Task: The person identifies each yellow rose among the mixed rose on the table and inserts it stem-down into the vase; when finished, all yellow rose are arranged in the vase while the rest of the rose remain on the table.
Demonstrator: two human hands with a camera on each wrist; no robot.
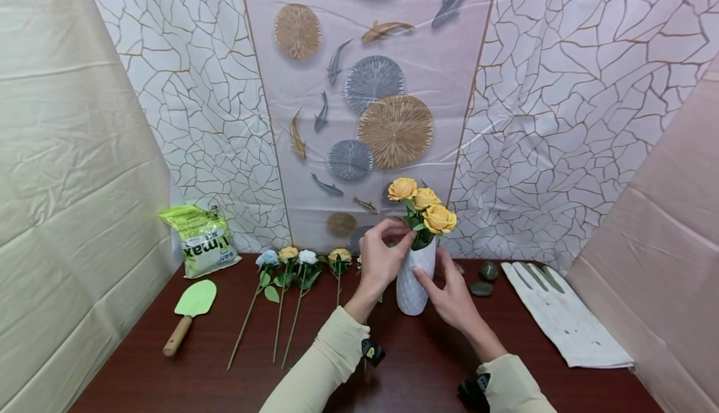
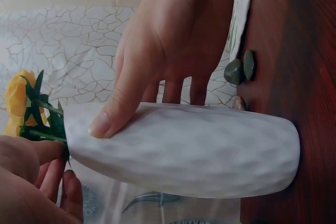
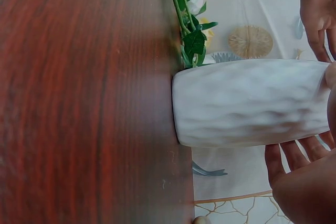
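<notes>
A white textured vase (image 1: 414, 282) stands upright on the dark red-brown table, with several yellow roses (image 1: 425, 199) in its mouth. My right hand (image 1: 454, 294) grips the vase from the right, its thumb (image 2: 104, 123) pressed on the near side below the rim and its other fingers (image 3: 294, 156) behind. At the rim, my left hand (image 1: 383, 257) pinches the green stem (image 2: 50, 136) of a yellow rose between thumb and fingers. The stems' lower ends are hidden inside the vase.
Left of the vase lie loose roses: blue (image 1: 268, 257), yellow (image 1: 289, 253) and white (image 1: 307, 256). Farther left are a green trowel (image 1: 195, 297) and a green-white bag (image 1: 202, 241). Dark stones (image 1: 481, 288) and white gloves (image 1: 564, 316) lie to the right.
</notes>
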